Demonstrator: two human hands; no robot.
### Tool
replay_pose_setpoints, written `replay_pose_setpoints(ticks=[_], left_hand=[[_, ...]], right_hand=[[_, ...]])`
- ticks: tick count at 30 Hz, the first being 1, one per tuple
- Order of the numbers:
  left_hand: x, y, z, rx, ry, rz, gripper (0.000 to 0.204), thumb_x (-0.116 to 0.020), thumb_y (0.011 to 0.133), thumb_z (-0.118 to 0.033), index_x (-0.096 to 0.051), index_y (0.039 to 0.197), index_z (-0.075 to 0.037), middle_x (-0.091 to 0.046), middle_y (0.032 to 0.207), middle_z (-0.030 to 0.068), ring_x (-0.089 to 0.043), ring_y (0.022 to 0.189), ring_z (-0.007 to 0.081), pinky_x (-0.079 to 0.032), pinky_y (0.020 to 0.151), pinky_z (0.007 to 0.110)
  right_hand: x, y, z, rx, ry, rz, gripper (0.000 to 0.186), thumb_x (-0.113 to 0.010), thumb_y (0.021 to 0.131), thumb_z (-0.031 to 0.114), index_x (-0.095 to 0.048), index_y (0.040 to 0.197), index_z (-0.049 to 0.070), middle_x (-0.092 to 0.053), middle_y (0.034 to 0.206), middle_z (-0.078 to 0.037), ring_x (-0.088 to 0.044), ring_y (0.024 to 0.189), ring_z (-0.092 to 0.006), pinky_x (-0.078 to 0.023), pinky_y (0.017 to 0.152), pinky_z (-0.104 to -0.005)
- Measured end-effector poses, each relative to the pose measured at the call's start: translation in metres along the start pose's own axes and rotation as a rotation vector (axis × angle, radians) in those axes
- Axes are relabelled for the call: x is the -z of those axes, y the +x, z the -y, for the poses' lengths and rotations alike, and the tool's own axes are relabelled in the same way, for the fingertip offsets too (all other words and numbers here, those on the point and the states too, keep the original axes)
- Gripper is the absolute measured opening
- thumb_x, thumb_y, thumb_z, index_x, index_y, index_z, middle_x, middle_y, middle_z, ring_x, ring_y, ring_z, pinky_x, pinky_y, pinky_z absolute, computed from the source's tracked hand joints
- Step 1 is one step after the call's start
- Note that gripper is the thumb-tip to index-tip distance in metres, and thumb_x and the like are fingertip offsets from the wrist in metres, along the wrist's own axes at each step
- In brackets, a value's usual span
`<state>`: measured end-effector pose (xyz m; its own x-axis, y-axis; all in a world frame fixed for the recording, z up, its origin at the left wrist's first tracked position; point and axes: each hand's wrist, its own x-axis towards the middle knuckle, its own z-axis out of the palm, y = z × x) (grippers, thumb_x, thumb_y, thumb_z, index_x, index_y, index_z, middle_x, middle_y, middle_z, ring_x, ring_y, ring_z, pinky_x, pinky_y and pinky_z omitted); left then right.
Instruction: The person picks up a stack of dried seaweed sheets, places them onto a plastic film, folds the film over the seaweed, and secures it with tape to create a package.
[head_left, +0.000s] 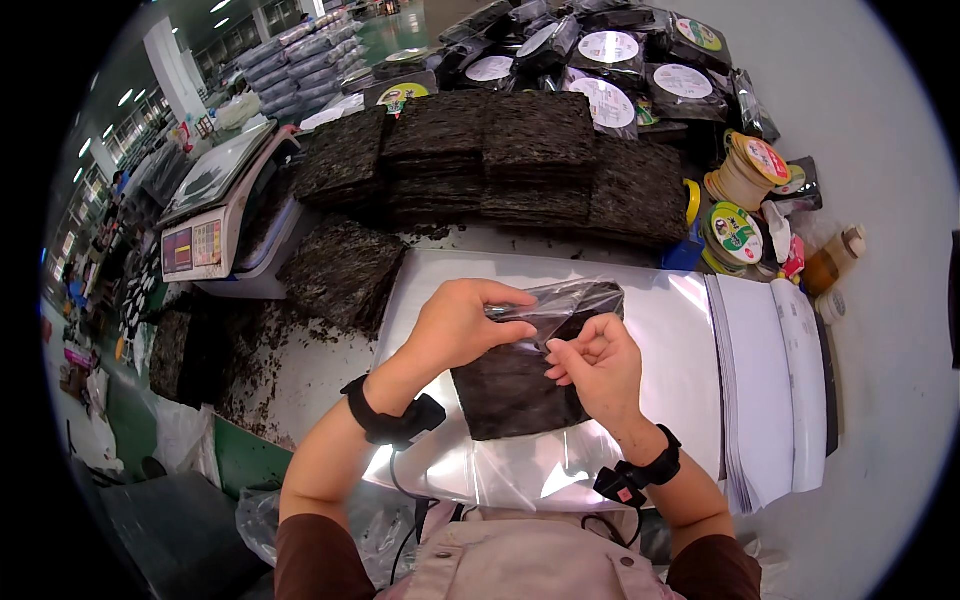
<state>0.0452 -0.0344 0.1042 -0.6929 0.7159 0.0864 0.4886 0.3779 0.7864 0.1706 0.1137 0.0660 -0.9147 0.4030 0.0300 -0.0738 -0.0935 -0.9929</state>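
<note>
A square of dark dried seaweed lies in front of me on shiny clear plastic sheeting. Over its far part, clear plastic film is folded and wrinkled. My left hand grips the film's left end between thumb and fingers. From the right, my right hand pinches the film's near edge, fingers curled. Both wrists carry black straps with small devices. Whether the film is a loose sheet or a bag, I cannot tell.
Stacked seaweed sheets line the far side, with labelled black packages behind. A weighing scale stands left, near a loose seaweed stack and scattered crumbs. Label rolls, a brown bottle and white paper sheets are right.
</note>
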Motion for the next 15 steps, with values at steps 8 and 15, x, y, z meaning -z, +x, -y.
replay_pose_setpoints(ticks=[8, 15], left_hand=[[0.005, -0.005, -0.001, -0.130, 0.137, 0.016, 0.043, -0.080, 0.062, -0.008, -0.069, 0.104, -0.009, -0.066, 0.100, 0.0118, -0.062, 0.087, 0.0270, -0.048, 0.078, 0.029], [-0.008, -0.015, -0.002, -0.280, 0.284, -0.094, 0.041, -0.080, 0.062, -0.013, -0.071, 0.102, -0.018, -0.065, 0.106, 0.0154, -0.061, 0.096, 0.0337, -0.049, 0.083, 0.038]], right_hand=[[-0.003, -0.005, -0.004, -0.133, -0.044, -0.019, 0.025, -0.066, 0.084, 0.006, -0.043, 0.075, 0.004, -0.063, 0.067, -0.008, -0.063, 0.056, -0.0113, -0.050, 0.048, -0.0210], [0.014, -0.028, 0.009, -0.120, -0.099, 0.248, 0.030, -0.067, 0.084, 0.006, -0.042, 0.067, 0.006, -0.062, 0.065, -0.006, -0.062, 0.056, -0.0089, -0.049, 0.049, -0.0207]])
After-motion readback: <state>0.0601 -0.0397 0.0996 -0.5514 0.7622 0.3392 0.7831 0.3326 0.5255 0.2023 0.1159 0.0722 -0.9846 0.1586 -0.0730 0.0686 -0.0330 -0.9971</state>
